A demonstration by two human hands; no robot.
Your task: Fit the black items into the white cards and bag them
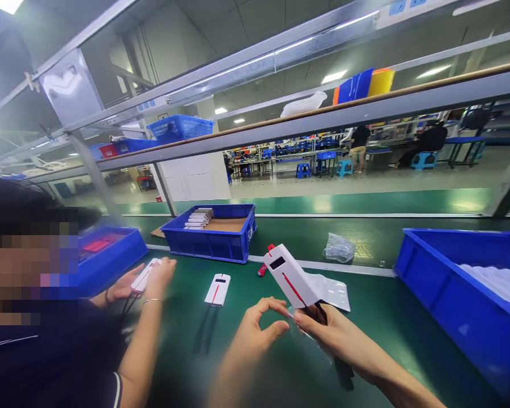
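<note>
My right hand (334,331) is closed around the lower end of a white flat device (291,277) with a red stripe and a small dark window. Dark leads hang below this hand, and a thin clear film shows by its thumb. My left hand (259,328) is just to the left, thumb and forefinger curved and apart, fingertips close to the film; whether they touch it I cannot tell. Behind the held device a clear plastic bag (334,290) lies on the green table. A similar white device (217,289) with dark leads rests further left.
At left, a co-worker's hands (159,275) hold another white device. A blue bin (212,245) with white pieces stands at the back, another blue bin (454,306) at right. A crumpled plastic bag (339,248) and a red-handled tool (262,270) lie on the table (174,351).
</note>
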